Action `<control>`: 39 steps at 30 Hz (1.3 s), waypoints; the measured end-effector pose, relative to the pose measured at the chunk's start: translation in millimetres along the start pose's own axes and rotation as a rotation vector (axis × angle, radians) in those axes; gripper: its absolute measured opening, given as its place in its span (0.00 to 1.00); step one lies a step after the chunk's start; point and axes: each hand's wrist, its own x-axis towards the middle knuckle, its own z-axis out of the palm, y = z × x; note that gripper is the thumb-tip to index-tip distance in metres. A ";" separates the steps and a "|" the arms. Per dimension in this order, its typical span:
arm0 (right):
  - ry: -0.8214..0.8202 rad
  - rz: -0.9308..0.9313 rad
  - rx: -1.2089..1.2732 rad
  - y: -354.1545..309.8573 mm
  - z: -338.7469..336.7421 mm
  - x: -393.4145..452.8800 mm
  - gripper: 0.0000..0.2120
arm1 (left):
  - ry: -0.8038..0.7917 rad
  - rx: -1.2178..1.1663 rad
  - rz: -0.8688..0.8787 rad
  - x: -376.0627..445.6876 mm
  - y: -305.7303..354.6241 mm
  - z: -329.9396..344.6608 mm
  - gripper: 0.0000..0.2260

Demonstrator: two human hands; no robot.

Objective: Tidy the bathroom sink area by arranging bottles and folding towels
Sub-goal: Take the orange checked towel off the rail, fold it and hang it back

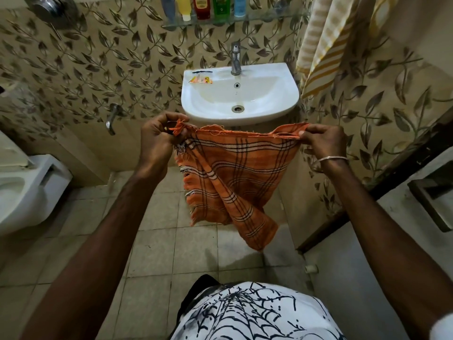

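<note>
Fingers, left hand (160,133): curled, thumb and fingertips pinching the frayed upper corner of the orange checked towel (235,173).
Fingers, right hand (321,139): thumb pressed down onto bent fingers, clamped on the towel's other upper corner; a metal bangle (328,161) circles that wrist.
Towel: stretched by its top edge between both hands, hanging in the air in front of the sink (239,94), its top edge just below the basin's front rim in the picture; the cloth is doubled, a fringed edge falls on the left, and one long fold trails down to a point at lower right.
Sink: white, on the leaf-patterned wall; a small orange and yellow sachet (202,80) lies on its back left corner, and the tap (236,58) stands at the middle of the back edge.
Glass shelf (235,19): above the tap, carrying a row of bottles (208,7) along its length.
Striped towel (323,42): yellow and white, hanging at the upper right, beside the sink.
Toilet (27,190): at the left edge.
</note>
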 end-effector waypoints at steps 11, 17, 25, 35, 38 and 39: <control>-0.046 0.065 0.157 6.9 3.4 2.9 0.15 | 0.015 -0.022 -0.001 -3.5 -2.5 0.7 0.15; -0.041 0.110 0.241 8.0 1.3 -0.4 0.14 | 0.008 -0.023 0.010 -6.9 -1.6 -2.2 0.14; 0.086 -0.221 -0.351 2.2 2.3 -12.3 0.14 | -0.003 0.000 0.038 -13.6 1.4 1.5 0.12; 0.053 -0.378 -0.442 4.0 -8.2 -16.3 0.17 | 0.097 -0.082 -0.072 -15.4 -3.3 -10.6 0.16; 0.020 -0.503 -0.510 6.9 -18.1 -14.8 0.20 | 0.190 -0.132 -0.140 -10.4 -6.9 -17.5 0.16; 0.015 -0.541 -0.507 6.9 -20.3 -14.5 0.19 | 0.213 -0.148 -0.154 -8.7 -8.1 -19.0 0.16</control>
